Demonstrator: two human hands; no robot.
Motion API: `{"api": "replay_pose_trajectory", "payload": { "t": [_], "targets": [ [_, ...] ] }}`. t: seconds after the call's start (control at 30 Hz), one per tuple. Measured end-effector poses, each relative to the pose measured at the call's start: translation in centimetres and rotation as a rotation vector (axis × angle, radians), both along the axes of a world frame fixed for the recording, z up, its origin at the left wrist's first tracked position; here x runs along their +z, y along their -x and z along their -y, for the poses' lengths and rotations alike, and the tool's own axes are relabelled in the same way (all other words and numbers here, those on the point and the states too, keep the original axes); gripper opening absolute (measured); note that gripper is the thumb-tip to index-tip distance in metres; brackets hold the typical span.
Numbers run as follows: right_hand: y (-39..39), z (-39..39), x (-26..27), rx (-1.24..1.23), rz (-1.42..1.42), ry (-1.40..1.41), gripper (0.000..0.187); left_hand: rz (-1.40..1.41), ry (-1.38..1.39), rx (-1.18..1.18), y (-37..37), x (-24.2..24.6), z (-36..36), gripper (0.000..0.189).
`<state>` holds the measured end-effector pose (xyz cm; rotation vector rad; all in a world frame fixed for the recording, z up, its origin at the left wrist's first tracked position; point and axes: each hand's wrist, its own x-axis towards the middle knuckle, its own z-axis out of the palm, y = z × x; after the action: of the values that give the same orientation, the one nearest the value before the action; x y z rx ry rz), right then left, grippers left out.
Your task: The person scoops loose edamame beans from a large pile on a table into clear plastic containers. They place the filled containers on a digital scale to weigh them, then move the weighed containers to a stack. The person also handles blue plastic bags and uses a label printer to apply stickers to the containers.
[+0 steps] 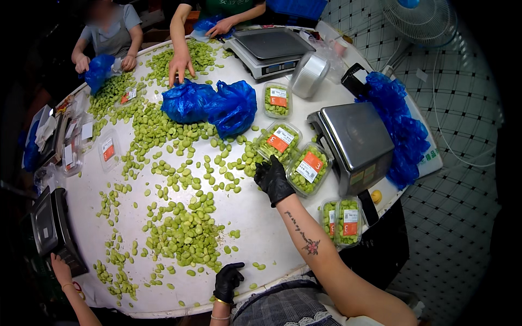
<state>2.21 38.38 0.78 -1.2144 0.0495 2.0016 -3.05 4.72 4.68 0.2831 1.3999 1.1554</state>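
My right hand, in a black glove, reaches over the white table. Its fingertips are at the lower edge of a clear plastic box of shelled broad beans; whether they grip it or only touch it is hidden. Beside the wrist lies a second labelled box of beans. My left hand, also black-gloved, is near the table's front edge with its index finger extended and nothing visible in it. Beyond it spreads a pile of loose green broad beans.
A steel-topped scale stands right of the boxes, with more filled boxes below. Blue plastic bags sit mid-table. Another scale and stacked empty trays stand farther back. Co-workers' hands work across the table; another hand is at left.
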Motion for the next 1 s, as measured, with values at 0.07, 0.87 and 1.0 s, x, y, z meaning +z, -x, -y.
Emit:
{"api": "replay_pose_trajectory", "payload": {
  "t": [0.07,0.87,1.0],
  "targets": [
    [0.3,-0.8,-1.0,-0.082,0.087,-0.11,0.026,0.009,-0.005,0.027,0.1,-0.1,0.1,0.029],
    [-16.7,11.6,11.4,1.261,1.509,-1.15,0.029,-0.037,-0.068,-0.054,-0.1,-1.2,-1.4,0.03],
    [-10.6,-1.8,11.8,0.967,1.452,-1.611,0.012,0.137,0.024,-0.06,-0.2,-0.4,-3.2,0.028]
  ]
}}
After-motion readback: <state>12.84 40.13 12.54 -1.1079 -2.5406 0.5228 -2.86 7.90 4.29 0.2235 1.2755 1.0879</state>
